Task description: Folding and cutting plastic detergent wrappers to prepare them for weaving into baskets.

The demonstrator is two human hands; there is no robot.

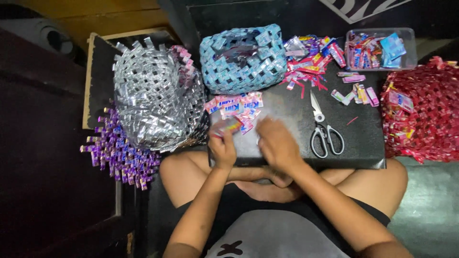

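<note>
Left hand (222, 149) fingers pinch a folded wrapper (227, 126).

Bare arms, grey printed top, black shorts

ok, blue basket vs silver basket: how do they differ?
The blue basket is light blue and matte; the silver basket is shiny metallic. The blue basket looks smaller than the silver basket. The blue basket sits on the black board by loose wrappers; the silver basket sits off the board's left edge. Both are woven from folded wrapper strips, openings facing up.
</note>
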